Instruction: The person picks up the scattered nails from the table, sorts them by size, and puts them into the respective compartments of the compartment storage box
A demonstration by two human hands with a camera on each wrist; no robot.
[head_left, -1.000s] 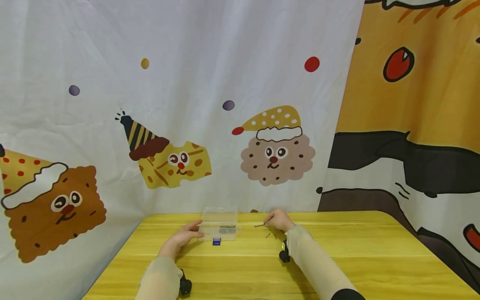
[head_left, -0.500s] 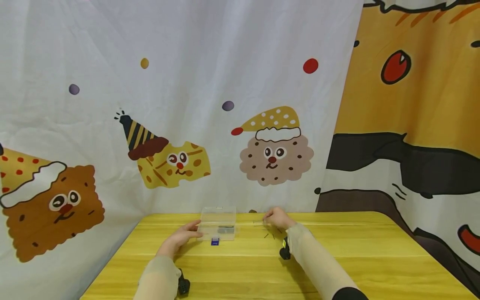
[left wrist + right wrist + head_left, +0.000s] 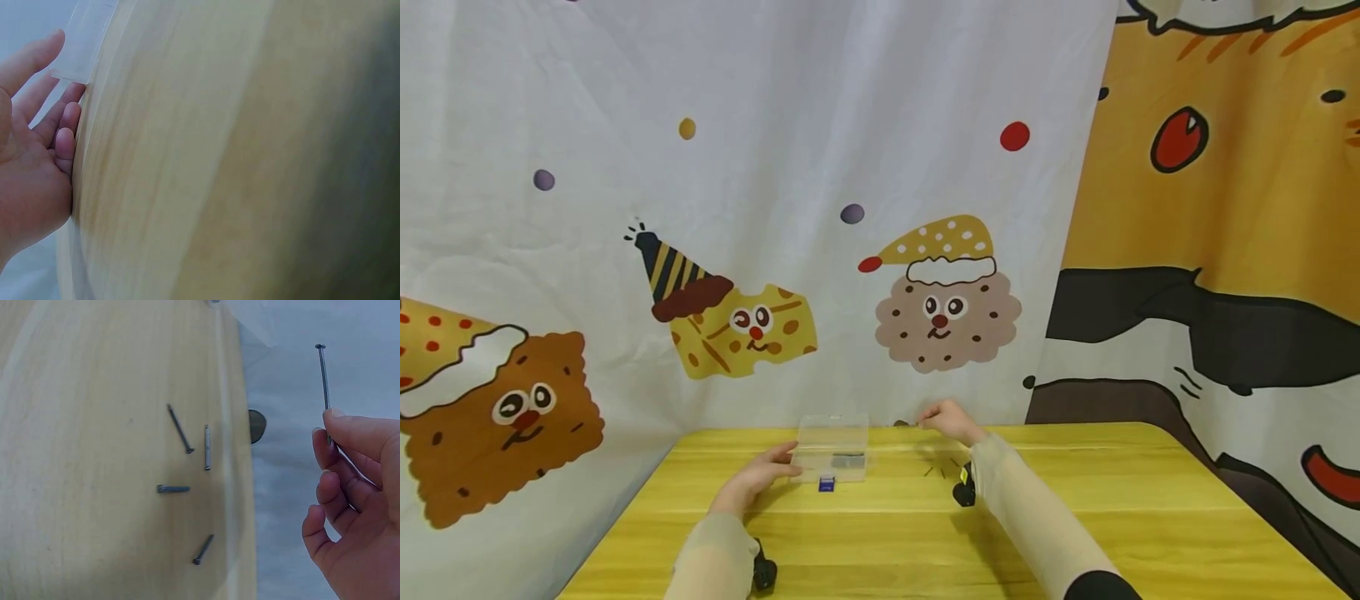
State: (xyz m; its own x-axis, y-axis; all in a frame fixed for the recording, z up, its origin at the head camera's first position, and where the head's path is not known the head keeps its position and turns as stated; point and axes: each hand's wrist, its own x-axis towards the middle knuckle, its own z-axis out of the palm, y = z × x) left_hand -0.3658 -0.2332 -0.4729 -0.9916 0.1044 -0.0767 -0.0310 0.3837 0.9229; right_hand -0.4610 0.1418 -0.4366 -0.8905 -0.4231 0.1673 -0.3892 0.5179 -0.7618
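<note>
A nail [image 3: 324,378] is pinched by the right hand [image 3: 951,420], pointed left. The box [image 3: 820,468], farther left, is flanked by the relaxed left hand [image 3: 762,472].

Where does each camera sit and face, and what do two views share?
Head: head-worn, facing forward, down at the table; left hand, right hand, sleeves show.
Left wrist: wrist-worn, facing left hand and clear box.
Right wrist: wrist-worn, facing right hand pinching a fastener.
Head and right wrist share the right hand.

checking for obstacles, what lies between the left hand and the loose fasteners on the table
The open clear box, then bare tabletop, in the head view.
</note>
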